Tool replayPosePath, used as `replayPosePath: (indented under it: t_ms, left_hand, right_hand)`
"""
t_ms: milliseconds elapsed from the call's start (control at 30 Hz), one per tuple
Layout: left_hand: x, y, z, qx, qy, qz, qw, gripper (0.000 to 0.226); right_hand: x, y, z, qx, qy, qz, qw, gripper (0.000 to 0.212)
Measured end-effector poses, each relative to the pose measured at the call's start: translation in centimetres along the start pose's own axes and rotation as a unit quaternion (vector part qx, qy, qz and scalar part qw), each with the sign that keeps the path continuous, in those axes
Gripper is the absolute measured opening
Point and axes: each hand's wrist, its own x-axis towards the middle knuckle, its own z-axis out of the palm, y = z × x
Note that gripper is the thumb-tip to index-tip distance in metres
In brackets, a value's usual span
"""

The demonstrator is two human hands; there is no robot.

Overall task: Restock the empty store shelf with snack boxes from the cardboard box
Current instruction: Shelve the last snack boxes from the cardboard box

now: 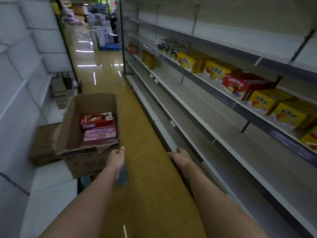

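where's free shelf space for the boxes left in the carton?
The snack shelf is crowded on its near stretch: yellow boxes and a red box sit side by side. The shelf below is bare past the yellow pack, as is the lowest shelf. In the cardboard box, the left half is bare.

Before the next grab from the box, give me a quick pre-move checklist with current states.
1. Stock left in the cardboard box: ok, a red snack box and a pink snack box lie inside.
2. Left hand free: ok, it holds nothing and sits at the box's near corner.
3. Right hand free: ok, it holds nothing, near the bottom shelf edge.
4. Space on the shelf: ok, bare boards below the row of yellow boxes.
5. Box flaps out of the way: ok, top is open.
6. More boxes under the two visible ones: cannot tell.
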Motion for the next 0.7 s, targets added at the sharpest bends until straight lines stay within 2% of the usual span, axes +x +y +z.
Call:
replayPosePath:
  t_ms: [433,567,700]
  left_hand:
    - [7.7,-3.4,-10.8,-0.065,0.094,-0.067,0.991,0.055]
    - [11.9,-2.2,-12.8,-0.106,0.106,-0.076,0.986,0.056]
    - [16.4,0.2,-13.5,-0.092,0.123,-0.087,0.984,0.055]
  right_hand:
    - [7.2,-7.6,14.7,-0.068,-0.115,0.004,0.991,0.069]
    - [11.0,-10.6,18.0,-0.065,-0.147,-0.004,0.987,0.070]
    - [14.2,-14.6,19.5,-0.048,-0.176,0.001,0.983,0.058]
